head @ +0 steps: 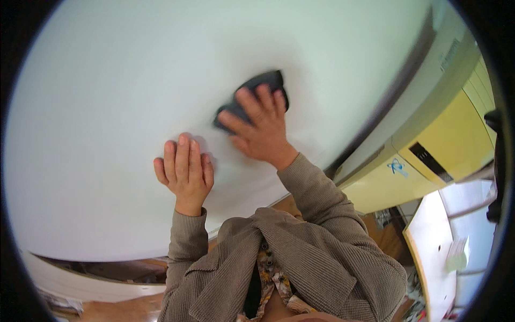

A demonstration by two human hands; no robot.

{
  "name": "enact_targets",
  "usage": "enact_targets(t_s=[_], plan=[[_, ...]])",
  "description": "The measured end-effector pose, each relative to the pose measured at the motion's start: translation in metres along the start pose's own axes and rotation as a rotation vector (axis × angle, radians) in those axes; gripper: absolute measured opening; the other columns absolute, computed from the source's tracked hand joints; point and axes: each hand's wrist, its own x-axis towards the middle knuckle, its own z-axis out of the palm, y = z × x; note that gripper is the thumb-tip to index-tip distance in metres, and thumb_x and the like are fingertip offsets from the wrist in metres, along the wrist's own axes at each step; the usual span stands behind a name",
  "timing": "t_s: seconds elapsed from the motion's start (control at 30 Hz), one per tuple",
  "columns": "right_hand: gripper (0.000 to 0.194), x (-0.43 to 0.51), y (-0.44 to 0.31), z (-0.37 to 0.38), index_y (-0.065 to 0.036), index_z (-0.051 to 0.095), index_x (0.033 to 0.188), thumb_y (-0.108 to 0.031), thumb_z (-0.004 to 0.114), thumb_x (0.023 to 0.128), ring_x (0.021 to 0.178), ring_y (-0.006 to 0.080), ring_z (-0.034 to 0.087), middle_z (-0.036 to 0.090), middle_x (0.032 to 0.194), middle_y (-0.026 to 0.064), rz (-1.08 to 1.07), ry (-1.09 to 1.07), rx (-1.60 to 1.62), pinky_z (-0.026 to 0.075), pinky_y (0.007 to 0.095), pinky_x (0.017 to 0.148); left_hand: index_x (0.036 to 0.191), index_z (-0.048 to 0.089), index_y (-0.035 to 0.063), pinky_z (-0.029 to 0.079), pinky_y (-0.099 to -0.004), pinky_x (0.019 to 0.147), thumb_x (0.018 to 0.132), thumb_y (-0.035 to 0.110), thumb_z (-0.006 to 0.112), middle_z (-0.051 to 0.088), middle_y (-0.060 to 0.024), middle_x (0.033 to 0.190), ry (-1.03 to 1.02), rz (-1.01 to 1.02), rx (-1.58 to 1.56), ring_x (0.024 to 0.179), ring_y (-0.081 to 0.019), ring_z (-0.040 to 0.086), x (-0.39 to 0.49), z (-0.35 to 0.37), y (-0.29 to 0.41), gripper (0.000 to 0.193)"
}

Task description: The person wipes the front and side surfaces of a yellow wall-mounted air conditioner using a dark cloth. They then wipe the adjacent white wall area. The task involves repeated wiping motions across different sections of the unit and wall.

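Observation:
A broad white surface [108, 100] fills most of the view in front of me. My right hand [261, 129] lies over a dark, folded cloth [265, 80], holding it against the surface with spread fingers. Slight blur shows on this hand and the cloth. Lower and to the left, my left hand [185, 169] rests palm down on the white surface, its fingers a little apart and nothing in it. The two hands do not touch each other.
A yellow and grey appliance [402, 169] stands along the right edge of the white surface. Beyond it, at the lower right, is a white tabletop [430, 229] with a wooden edge. Wooden floor [116, 312] and a curved white edge [100, 285] show at the lower left.

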Motion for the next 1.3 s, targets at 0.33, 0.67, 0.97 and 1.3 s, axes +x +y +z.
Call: enact_targets(t_s=[0.33, 0.67, 0.97, 1.3], plan=[[0.047, -0.056, 0.026, 0.012, -0.025, 0.054, 0.136, -0.045, 0.046, 0.095, 0.146, 0.0456, 0.013, 0.025, 0.157, 0.0198, 0.053, -0.001, -0.004, 0.007, 0.0646, 0.112, 0.124, 0.062, 0.0116, 0.015, -0.0459, 0.117, 0.092, 0.023, 0.058, 0.055, -0.0052, 0.139, -0.011, 0.056, -0.122, 0.136, -0.0262, 0.042, 0.002, 0.014, 0.023, 0.035], [0.052, -0.063, 0.055, -0.005, -0.017, 0.048, 0.142, -0.042, 0.040, 0.098, 0.146, 0.0483, 0.008, 0.016, 0.158, 0.0249, 0.251, 0.186, 0.027, 0.003, 0.0649, 0.111, 0.124, 0.064, 0.0162, 0.015, -0.0455, 0.117, 0.094, 0.027, 0.056, 0.057, -0.0006, 0.137, -0.088, 0.122, -0.093, 0.135, -0.0239, 0.044, 0.012, 0.027, 0.050, 0.033], [0.060, -0.114, 0.098, 0.000, 0.000, 0.038, 0.143, -0.023, 0.048, 0.089, 0.145, 0.0503, 0.006, 0.009, 0.158, 0.0287, 0.769, 0.287, 0.114, 0.008, 0.0661, 0.111, 0.124, 0.064, 0.0162, 0.015, -0.0456, 0.117, 0.094, 0.027, 0.054, 0.057, -0.0020, 0.137, -0.128, 0.157, -0.119, 0.134, -0.0260, 0.044, 0.025, 0.039, 0.078, 0.033], [0.059, -0.137, 0.124, -0.007, 0.006, 0.035, 0.142, -0.026, 0.042, 0.094, 0.145, 0.0508, 0.003, 0.007, 0.159, 0.0277, 0.863, 0.180, 0.112, 0.006, 0.0641, 0.113, 0.124, 0.064, 0.0148, 0.013, -0.0449, 0.117, 0.095, 0.027, 0.054, 0.057, -0.0027, 0.137, -0.185, 0.179, -0.115, 0.136, -0.0271, 0.043, 0.028, 0.051, 0.104, 0.033]])
